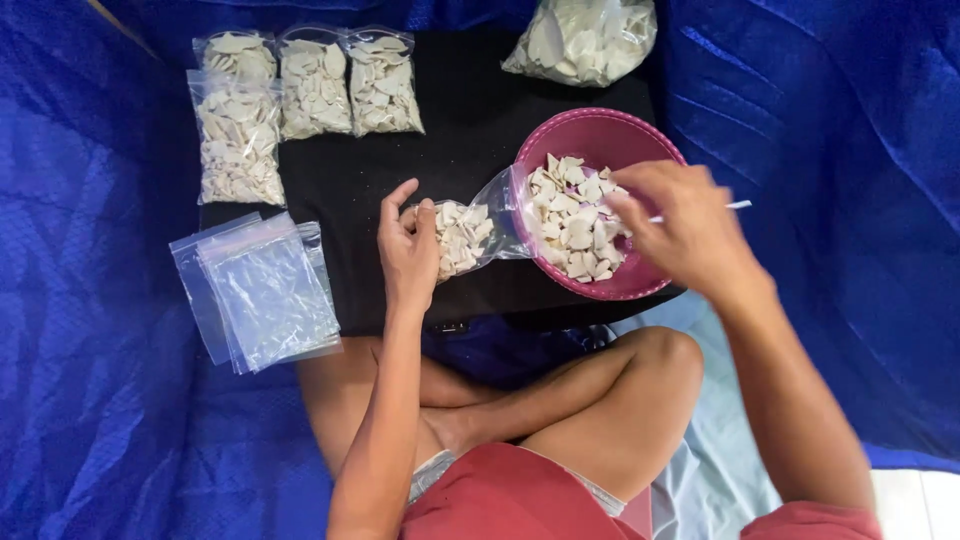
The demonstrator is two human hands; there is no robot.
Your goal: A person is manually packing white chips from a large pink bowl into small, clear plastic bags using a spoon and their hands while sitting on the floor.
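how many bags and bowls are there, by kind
filled small bags, lying in a group: 4
small bag being filled, held by left hand: 1
large filled bag: 1
pink bowl: 1
empty bags: stacked, cannot count
total: 7 plus the stack

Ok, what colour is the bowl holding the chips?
Pink bowl, seen from the head view; the chips inside are off-white.

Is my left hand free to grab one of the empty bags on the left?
Probably not yet: the left hand holds the part-filled bag open at the pink bowl. The empty bags lie uncovered just beside it.
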